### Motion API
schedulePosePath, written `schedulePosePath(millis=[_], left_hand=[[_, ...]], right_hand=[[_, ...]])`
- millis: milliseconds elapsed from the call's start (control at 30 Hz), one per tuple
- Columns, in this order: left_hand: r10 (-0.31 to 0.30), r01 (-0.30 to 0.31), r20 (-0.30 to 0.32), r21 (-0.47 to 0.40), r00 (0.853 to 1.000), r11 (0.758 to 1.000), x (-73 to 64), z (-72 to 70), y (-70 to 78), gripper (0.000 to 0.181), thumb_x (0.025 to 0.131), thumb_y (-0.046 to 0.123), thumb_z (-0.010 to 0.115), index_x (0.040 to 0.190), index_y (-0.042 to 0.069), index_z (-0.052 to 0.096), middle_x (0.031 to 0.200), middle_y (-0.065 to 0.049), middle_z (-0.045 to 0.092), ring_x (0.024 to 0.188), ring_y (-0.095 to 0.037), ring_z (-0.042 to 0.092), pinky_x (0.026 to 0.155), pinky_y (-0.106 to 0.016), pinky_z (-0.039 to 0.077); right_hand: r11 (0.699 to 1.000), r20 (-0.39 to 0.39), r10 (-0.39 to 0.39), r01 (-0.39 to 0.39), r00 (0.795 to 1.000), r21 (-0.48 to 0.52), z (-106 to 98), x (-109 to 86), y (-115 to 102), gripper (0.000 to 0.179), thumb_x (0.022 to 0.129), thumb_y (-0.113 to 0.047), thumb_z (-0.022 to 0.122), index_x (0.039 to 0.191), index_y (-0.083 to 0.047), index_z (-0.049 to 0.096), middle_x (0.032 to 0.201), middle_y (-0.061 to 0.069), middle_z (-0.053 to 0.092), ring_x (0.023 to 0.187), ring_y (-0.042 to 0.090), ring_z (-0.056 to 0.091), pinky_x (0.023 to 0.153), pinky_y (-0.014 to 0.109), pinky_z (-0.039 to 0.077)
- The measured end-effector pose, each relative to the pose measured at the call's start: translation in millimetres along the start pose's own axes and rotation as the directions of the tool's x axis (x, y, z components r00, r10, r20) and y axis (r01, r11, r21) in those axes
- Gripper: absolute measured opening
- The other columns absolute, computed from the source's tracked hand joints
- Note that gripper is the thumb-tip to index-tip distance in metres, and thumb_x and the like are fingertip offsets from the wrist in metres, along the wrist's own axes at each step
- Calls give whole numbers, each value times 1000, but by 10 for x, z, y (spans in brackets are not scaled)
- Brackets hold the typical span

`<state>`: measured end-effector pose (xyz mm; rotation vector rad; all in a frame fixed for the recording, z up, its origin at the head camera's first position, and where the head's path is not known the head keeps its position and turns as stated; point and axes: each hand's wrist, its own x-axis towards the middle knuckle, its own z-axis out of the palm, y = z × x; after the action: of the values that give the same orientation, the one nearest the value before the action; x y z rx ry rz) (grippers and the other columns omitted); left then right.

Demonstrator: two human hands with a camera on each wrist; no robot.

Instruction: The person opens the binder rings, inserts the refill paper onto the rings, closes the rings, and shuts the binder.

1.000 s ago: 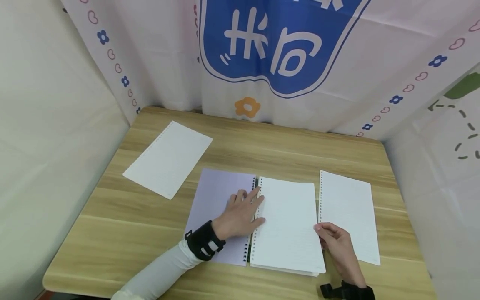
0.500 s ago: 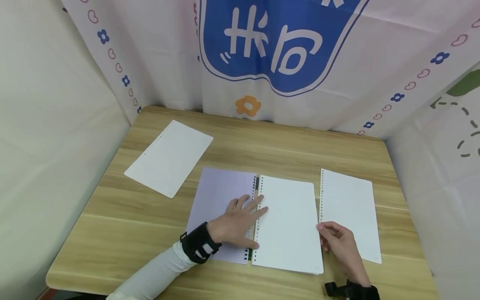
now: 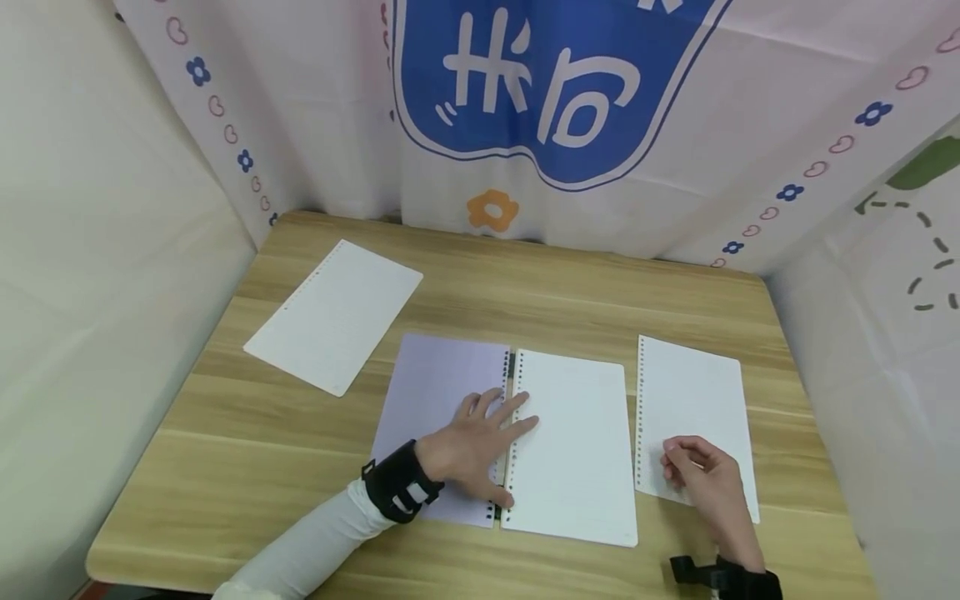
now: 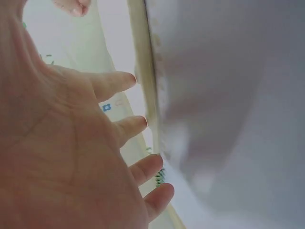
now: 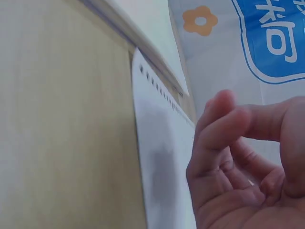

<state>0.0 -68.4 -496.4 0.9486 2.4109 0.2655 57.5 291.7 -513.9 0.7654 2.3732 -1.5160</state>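
Note:
A loose-leaf notebook lies spread on the table, its lilac cover (image 3: 442, 383) to the left and a stack of white punched pages (image 3: 573, 450) to the right. Across the dark ring binding (image 3: 512, 367) my left hand (image 3: 472, 450) rests with fingers spread, fingertips at the pages' punched edge and thumb near the lower rings. My right hand (image 3: 705, 475) is over a loose punched sheet (image 3: 693, 392) right of the notebook. In the right wrist view, its thumb and index fingertips (image 5: 224, 109) meet, other fingers curled, with nothing between them.
Another loose punched sheet (image 3: 333, 317) lies at the far left of the wooden table (image 3: 225, 500). A white curtain with a blue emblem (image 3: 547, 83) hangs behind the table's back edge. Pale cloth walls flank both sides.
My right hand has left the pages' right edge and shifted right over the loose sheet. The page stack lies evened out. My left thumb has moved down along the binding.

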Motion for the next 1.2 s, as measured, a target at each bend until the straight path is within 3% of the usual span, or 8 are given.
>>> schedulePosePath(millis=[167, 300, 367, 533, 667, 800, 1033, 1200], left_hand=[[67, -60, -67, 89, 996, 994, 229, 15, 198, 100, 93, 76, 63, 171, 26, 25, 181, -2, 8, 164, -37, 16, 130, -60, 20], [143, -121, -93, 209, 985, 970, 473, 60, 504, 82, 104, 70, 49, 170, 26, 27, 181, 1, 14, 163, -32, 23, 130, -54, 25], [182, -154, -82, 263, 980, 952, 553, 92, 658, 77, 105, 68, 47, 169, 29, 30, 180, 3, 17, 162, -30, 25, 129, -50, 27], [276, -245, -30, 377, 961, 893, 666, 164, 965, 70, 106, 70, 43, 167, 37, 35, 177, 11, 25, 160, -25, 29, 127, -44, 31], [314, -269, -38, 427, 949, 863, 729, 191, 1093, 67, 105, 73, 40, 163, 40, 40, 174, 14, 31, 157, -21, 31, 125, -41, 32], [321, -267, -52, 438, 946, 858, 751, 176, 1123, 66, 105, 72, 42, 162, 40, 44, 172, 14, 34, 155, -20, 33, 124, -41, 33], [303, -264, -24, 423, 953, 867, 784, 191, 1131, 65, 106, 70, 41, 163, 40, 41, 174, 14, 31, 155, -20, 31, 125, -40, 32], [292, -260, -20, 396, 956, 881, 771, 212, 1128, 66, 106, 69, 42, 165, 40, 36, 176, 15, 26, 156, -19, 29, 124, -39, 32]], right_hand=[[989, -145, -89, 70, 985, -133, -199, 37, 53, 44, 107, -26, 65, 139, 3, 60, 123, 18, 71, 101, 17, 72, 78, 21, 58], [926, -158, -97, 30, 983, -377, -404, 91, 82, 79, 100, -36, 76, 153, 10, 42, 154, 41, 41, 137, 53, 49, 106, 53, 53], [889, -127, -47, -16, 991, -457, -483, 106, 92, 101, 93, -42, 83, 157, 13, 28, 157, 49, 22, 141, 66, 31, 107, 74, 42], [851, -120, 50, -105, 992, -515, -604, 99, 128, 128, 79, -45, 94, 160, 13, 14, 152, 55, 8, 134, 74, 23, 100, 81, 41], [863, -135, 42, -104, 990, -493, -676, 114, 149, 128, 76, -38, 97, 160, 12, 15, 152, 54, 10, 137, 70, 21, 104, 80, 39], [878, -129, 47, -103, 990, -468, -761, 156, 183, 119, 83, -36, 93, 160, 13, 17, 152, 52, 22, 138, 65, 27, 106, 75, 41], [900, -231, 75, -165, 970, -404, -858, 208, 266, 57, 109, -32, 54, 140, 15, 52, 133, 40, 57, 118, 52, 57, 91, 59, 50], [931, -273, 98, -185, 957, -315, -882, 213, 306, 54, 112, -34, 47, 139, 11, 57, 138, 37, 57, 123, 50, 56, 90, 57, 50]])
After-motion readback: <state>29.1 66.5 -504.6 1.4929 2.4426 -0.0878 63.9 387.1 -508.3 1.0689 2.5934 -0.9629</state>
